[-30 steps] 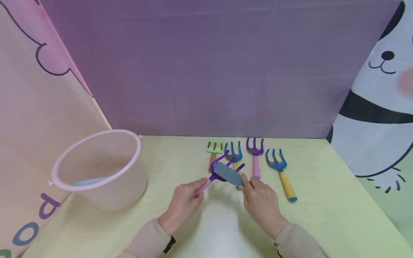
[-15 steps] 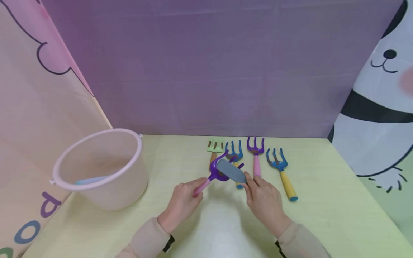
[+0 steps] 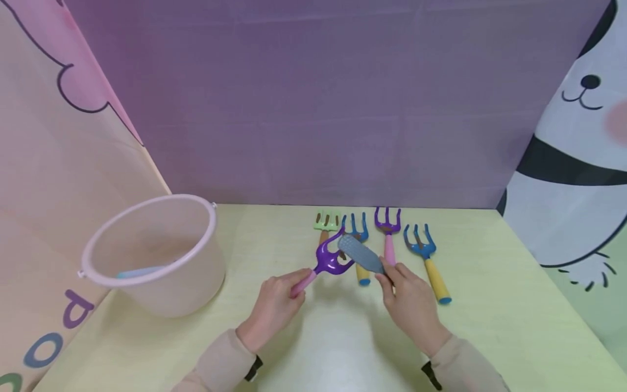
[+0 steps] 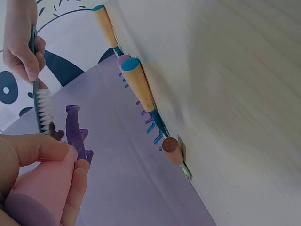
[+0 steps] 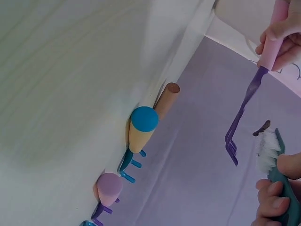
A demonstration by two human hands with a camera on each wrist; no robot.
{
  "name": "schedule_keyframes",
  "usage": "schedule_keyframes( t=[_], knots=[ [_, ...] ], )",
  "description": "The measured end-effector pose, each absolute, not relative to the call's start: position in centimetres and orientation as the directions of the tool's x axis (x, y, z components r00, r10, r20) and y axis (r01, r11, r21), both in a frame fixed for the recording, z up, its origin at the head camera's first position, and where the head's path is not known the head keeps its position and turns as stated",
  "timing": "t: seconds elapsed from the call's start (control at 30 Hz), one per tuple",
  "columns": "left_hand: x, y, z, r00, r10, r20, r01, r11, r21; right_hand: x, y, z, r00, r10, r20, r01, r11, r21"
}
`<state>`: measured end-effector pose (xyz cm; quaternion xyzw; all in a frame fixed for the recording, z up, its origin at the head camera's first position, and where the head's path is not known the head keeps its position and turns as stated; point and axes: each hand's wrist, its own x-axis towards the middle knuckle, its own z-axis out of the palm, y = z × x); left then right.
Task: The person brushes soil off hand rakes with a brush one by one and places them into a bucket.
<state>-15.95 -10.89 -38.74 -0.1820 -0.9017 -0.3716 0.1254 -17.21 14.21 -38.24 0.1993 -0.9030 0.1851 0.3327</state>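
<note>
My left hand (image 3: 274, 305) grips the pink handle of a purple three-pronged hand fork (image 3: 329, 259), held above the table with its prongs up and to the right. In my right hand (image 3: 412, 305) is a scrubbing brush (image 3: 361, 253), pinched by its handle, its grey-green back facing up. White bristles (image 4: 44, 110) show on its other side in the left wrist view. A brown clump (image 5: 262, 128) sits at the bristle tips. Between bristles and fork a small gap shows in the right wrist view. The brush overlaps the fork's right prongs in the head view.
Behind the hands lie a green rake (image 3: 327, 221), a blue fork with yellow handle (image 3: 363, 272), a purple fork (image 3: 388, 228) and another blue fork (image 3: 428, 256), several with brown smears. A pale pink bucket (image 3: 196, 283) holding something light blue (image 3: 139, 272) stands left.
My right hand has drawn the brush right, off the middle of the fork's head. The fork has turned slightly, showing more of its purple face. The left hand has shifted a little left.
</note>
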Motion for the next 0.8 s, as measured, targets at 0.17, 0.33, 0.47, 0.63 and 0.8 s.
schedule_keyframes(
  t=[0.17, 0.33, 0.47, 0.63, 0.8],
  knots=[
    [-15.9, -11.4, -38.9, -0.902, 0.224, 0.37, 0.417, 0.675, 0.609, -17.2, 14.9, -37.6, -0.781, -0.154, 0.606, -0.442, 0.822, -0.36],
    [-15.8, -12.2, -39.1, -0.902, 0.218, 0.374, 0.414, 0.685, 0.599, -17.4, 16.1, -37.0, -0.807, -0.092, 0.583, -0.394, 0.819, -0.417],
    [-15.9, -12.9, -39.2, -0.921, 0.183, 0.345, 0.378, 0.638, 0.671, -17.7, 17.3, -36.6, -0.799, -0.049, 0.6, -0.376, 0.819, -0.433],
    [-16.6, -13.6, -39.2, -0.968, 0.11, 0.224, 0.249, 0.445, 0.86, -17.9, 18.5, -36.3, -0.792, 0.012, 0.611, -0.351, 0.81, -0.471],
    [-17.2, -13.9, -39.0, -0.996, 0.078, 0.046, 0.063, 0.22, 0.973, -17.9, 19.1, -36.5, -0.819, 0.036, 0.572, -0.32, 0.8, -0.508]
  ],
)
